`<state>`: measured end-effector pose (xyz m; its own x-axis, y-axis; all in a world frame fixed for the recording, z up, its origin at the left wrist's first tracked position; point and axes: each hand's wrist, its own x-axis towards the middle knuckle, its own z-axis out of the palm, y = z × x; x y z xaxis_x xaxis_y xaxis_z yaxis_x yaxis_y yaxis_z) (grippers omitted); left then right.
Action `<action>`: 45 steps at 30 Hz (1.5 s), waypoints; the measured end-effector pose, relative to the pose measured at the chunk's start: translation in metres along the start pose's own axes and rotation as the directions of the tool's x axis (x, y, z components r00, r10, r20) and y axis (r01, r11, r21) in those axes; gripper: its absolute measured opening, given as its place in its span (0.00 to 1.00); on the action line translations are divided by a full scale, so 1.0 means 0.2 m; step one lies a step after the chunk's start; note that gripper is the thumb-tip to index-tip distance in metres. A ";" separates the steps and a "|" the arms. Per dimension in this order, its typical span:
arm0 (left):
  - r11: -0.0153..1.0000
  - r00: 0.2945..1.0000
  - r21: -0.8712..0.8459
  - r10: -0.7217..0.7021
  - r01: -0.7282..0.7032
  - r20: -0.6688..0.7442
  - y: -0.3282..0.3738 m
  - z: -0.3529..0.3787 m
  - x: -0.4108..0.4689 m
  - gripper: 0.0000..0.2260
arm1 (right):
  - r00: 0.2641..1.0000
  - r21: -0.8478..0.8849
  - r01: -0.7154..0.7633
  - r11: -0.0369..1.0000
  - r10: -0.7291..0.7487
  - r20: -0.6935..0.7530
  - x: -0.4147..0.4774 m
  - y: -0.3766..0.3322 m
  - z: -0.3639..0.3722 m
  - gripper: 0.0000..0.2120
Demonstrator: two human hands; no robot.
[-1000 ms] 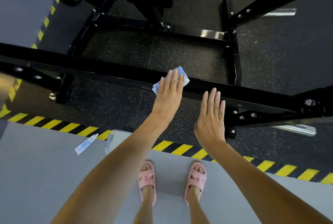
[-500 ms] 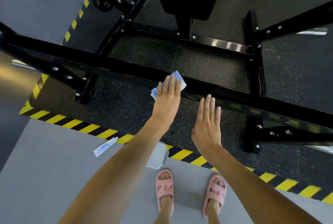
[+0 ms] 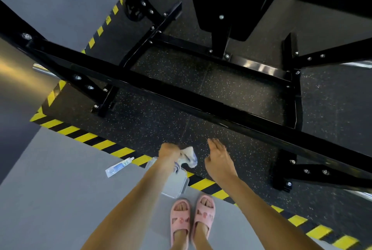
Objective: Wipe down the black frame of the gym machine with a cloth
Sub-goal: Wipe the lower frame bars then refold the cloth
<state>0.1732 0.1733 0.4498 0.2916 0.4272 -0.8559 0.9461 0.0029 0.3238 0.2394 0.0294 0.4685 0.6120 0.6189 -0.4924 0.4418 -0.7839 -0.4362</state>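
We see the left hand (image 3: 168, 152) has pulled the cloth (image 3: 188, 157) off the black bar (image 3: 181, 96). Its fingers bunch it up below the bar. The right hand (image 3: 218, 159), fingers loosely open, left the bar too. We think wiping has stopped for now.

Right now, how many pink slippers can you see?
2: the left slipper and the right slipper, side by side on the grey floor, at the bottom of the view. None seem hidden.

No text can be read anywhere; the small tube (image 3: 120, 166) at lower left carries print too blurred to make out.
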 end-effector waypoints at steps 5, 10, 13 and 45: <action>0.654 0.984 -0.749 0.039 0.105 0.173 -0.04 -0.14 -0.03 0.12 | 0.967 0.494 -0.255 0.831 0.233 0.108 0.10 -0.10 -0.10 0.19; 0.469 0.921 -0.882 0.318 0.053 0.224 -0.02 -0.26 -0.03 0.15 | 0.935 0.745 -0.353 0.566 0.244 0.258 0.19 -0.28 -0.09 0.02; 0.429 0.889 -0.903 0.401 0.033 0.223 -0.09 -0.32 0.00 0.14 | 0.943 0.737 -0.322 0.594 0.272 0.193 0.25 -0.40 -0.02 0.02; 0.502 0.674 -0.620 -0.093 -0.603 -0.732 -0.70 -2.17 0.90 0.03 | 0.809 -0.496 0.259 0.829 -0.467 -0.357 1.00 -1.83 0.68 0.25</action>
<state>0.0329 0.6418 0.4250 0.0052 0.9501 -0.3120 0.2119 0.3039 0.9288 0.1099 0.4465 0.4269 0.5230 0.8491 0.0735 0.8501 -0.5136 -0.1159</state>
